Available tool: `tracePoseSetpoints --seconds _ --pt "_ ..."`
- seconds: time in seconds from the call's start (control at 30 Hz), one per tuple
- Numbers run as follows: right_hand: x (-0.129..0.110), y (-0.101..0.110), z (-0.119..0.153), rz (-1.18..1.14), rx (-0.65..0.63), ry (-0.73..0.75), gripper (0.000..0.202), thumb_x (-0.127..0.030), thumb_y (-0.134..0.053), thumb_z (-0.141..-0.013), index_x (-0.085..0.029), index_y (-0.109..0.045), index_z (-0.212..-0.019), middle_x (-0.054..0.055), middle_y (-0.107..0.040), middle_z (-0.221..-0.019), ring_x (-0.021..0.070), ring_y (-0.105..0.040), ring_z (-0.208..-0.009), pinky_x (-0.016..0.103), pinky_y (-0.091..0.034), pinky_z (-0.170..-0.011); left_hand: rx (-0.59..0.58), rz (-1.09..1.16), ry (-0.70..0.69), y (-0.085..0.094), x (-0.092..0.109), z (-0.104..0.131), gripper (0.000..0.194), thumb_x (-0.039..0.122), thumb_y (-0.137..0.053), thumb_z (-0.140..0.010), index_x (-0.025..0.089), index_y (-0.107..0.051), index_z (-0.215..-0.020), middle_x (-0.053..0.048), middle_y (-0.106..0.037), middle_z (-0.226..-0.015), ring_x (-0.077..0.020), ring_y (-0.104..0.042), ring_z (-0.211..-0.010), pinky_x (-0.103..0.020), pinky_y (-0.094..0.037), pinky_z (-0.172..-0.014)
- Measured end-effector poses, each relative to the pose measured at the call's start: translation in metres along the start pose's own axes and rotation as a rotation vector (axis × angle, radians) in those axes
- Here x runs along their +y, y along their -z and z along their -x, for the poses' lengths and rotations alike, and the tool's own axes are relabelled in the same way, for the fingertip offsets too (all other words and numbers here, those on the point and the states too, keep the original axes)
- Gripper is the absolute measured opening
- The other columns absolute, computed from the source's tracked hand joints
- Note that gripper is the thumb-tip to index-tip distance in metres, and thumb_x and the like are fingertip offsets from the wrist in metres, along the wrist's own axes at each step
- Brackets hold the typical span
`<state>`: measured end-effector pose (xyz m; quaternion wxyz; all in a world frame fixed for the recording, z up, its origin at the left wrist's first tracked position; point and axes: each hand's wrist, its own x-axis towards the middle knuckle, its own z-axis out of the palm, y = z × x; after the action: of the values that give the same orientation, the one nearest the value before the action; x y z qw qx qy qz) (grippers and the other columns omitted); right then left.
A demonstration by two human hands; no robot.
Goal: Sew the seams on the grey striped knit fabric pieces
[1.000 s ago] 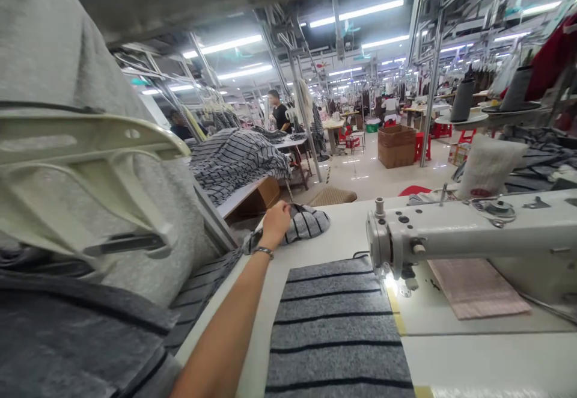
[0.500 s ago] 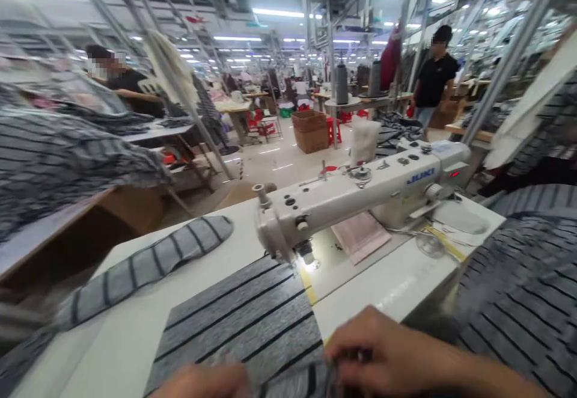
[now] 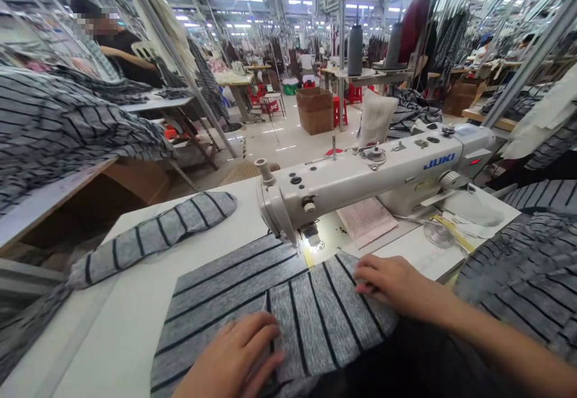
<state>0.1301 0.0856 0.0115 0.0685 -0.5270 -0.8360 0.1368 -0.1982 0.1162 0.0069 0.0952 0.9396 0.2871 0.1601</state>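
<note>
Two grey knit fabric pieces with dark stripes overlap in front of the sewing machine (image 3: 356, 187). The larger lower piece (image 3: 202, 308) lies flat, its far edge close to the lit needle area. Over its right part spreads a smaller piece (image 3: 315, 320), its stripes running at a different angle. My left hand (image 3: 243, 353) is closed at the left edge of the smaller piece, fingers curled on the cloth. At its upper right corner, my right hand (image 3: 387, 281) pinches the edge between thumb and fingers. The cloth's near edge drops towards my dark clothing.
A long striped strip (image 3: 157, 229) lies on the table's left side. Pink cloth (image 3: 367, 220) sits beneath the machine arm. Striped fabric heaps (image 3: 527, 272) are at the right, with more (image 3: 67, 127) on the left table. Beyond are a cardboard box (image 3: 314, 111) and a seated person (image 3: 121, 49).
The smaller striped piece, bunched near me before, is now spread over the larger one. My hands have moved forward and come fully into view. The camera view has shifted.
</note>
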Motion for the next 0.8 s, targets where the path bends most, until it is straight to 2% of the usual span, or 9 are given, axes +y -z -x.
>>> tracePoseSetpoints --seconds 0.1,0.17,0.23,0.3,0.4,0.53,0.63,0.7,0.8 --pt "0.000 -0.014 -0.047 -0.027 0.019 -0.096 0.023 -0.032 -0.062 -0.095 -0.016 -0.059 -0.112 0.010 -0.060 -0.106 0.0205 -0.062 -0.083 0.031 -0.045 -0.070 -0.060 0.058 0.100 -0.005 0.013 -0.027 0.019 0.028 -0.048 -0.095 0.026 -0.066 -0.091 -0.002 -0.071 -0.093 -0.0176 -0.071 -0.078 -0.026 -0.059 -0.071" --pt "0.000 -0.013 -0.067 -0.048 0.003 -0.065 0.015 -0.028 -0.064 -0.094 -0.016 -0.062 -0.103 0.008 -0.060 -0.100 0.0202 -0.062 -0.083 0.030 -0.045 -0.070 -0.055 0.099 0.126 -0.015 0.016 -0.041 0.021 0.024 -0.046 -0.095 0.024 -0.065 -0.101 -0.005 -0.070 -0.108 -0.0187 -0.071 -0.091 -0.028 -0.059 -0.080" --pt "-0.002 -0.007 -0.070 -0.065 -0.012 0.027 0.005 -0.018 -0.063 -0.092 -0.017 -0.062 -0.096 0.008 -0.061 -0.106 0.0195 -0.061 -0.092 0.029 -0.045 -0.077 -0.015 0.141 0.118 -0.026 0.014 -0.051 0.031 0.023 -0.045 -0.096 0.024 -0.057 -0.124 -0.009 -0.062 -0.131 -0.0213 -0.065 -0.114 -0.034 -0.055 -0.096" --pt "-0.003 0.001 -0.061 -0.098 -0.008 0.112 0.012 -0.010 -0.061 -0.090 -0.017 -0.059 -0.100 0.008 -0.060 -0.115 0.0180 -0.059 -0.100 0.028 -0.044 -0.084 0.006 0.186 0.094 -0.033 0.007 -0.059 0.046 0.025 -0.047 -0.096 0.022 -0.041 -0.142 -0.011 -0.051 -0.146 -0.0231 -0.052 -0.132 -0.041 -0.047 -0.108" --pt "-0.004 0.005 -0.052 -0.139 0.021 0.090 0.015 -0.011 -0.058 -0.092 -0.017 -0.056 -0.106 0.006 -0.061 -0.109 0.0162 -0.059 -0.093 0.028 -0.044 -0.082 0.028 0.252 0.102 -0.040 -0.003 -0.066 0.048 0.027 -0.051 -0.095 0.019 -0.041 -0.141 -0.013 -0.055 -0.141 -0.0240 -0.052 -0.131 -0.044 -0.045 -0.110" --pt "-0.004 -0.006 -0.074 -0.117 0.019 -0.014 0.013 -0.021 -0.068 -0.090 -0.016 -0.060 -0.099 0.007 -0.060 -0.099 0.0194 -0.060 -0.088 0.029 -0.044 -0.075 0.084 0.326 0.171 -0.046 0.001 -0.072 0.030 0.026 -0.049 -0.095 0.021 -0.053 -0.124 -0.010 -0.065 -0.123 -0.0220 -0.062 -0.117 -0.042 -0.050 -0.104" --pt "-0.006 -0.005 -0.083 -0.147 -0.006 0.074 0.009 -0.015 -0.068 -0.087 -0.017 -0.061 -0.092 0.005 -0.061 -0.097 0.0175 -0.060 -0.086 0.027 -0.043 -0.074 0.052 0.319 0.179 -0.042 0.009 -0.069 0.040 0.022 -0.052 -0.092 0.020 -0.048 -0.132 -0.012 -0.057 -0.137 -0.0238 -0.053 -0.129 -0.044 -0.044 -0.110" --pt "-0.007 0.005 -0.069 -0.181 -0.005 0.145 0.004 -0.015 -0.062 -0.091 -0.018 -0.059 -0.092 0.003 -0.062 -0.091 0.0155 -0.059 -0.081 0.025 -0.043 -0.072 -0.020 0.307 0.185 -0.031 0.010 -0.061 0.046 0.022 -0.057 -0.089 0.021 -0.046 -0.134 -0.012 -0.053 -0.142 -0.0247 -0.049 -0.132 -0.044 -0.042 -0.111" --pt "-0.001 0.025 -0.027 -0.314 0.087 0.161 0.013 -0.025 -0.052 -0.099 -0.021 -0.056 -0.087 -0.001 -0.061 -0.076 0.0134 -0.057 -0.067 0.023 -0.043 -0.062 -0.109 0.294 0.261 -0.006 0.006 -0.042 0.026 0.027 -0.063 -0.087 0.022 -0.058 -0.112 -0.006 -0.067 -0.113 -0.0236 -0.060 -0.110 -0.041 -0.048 -0.101"
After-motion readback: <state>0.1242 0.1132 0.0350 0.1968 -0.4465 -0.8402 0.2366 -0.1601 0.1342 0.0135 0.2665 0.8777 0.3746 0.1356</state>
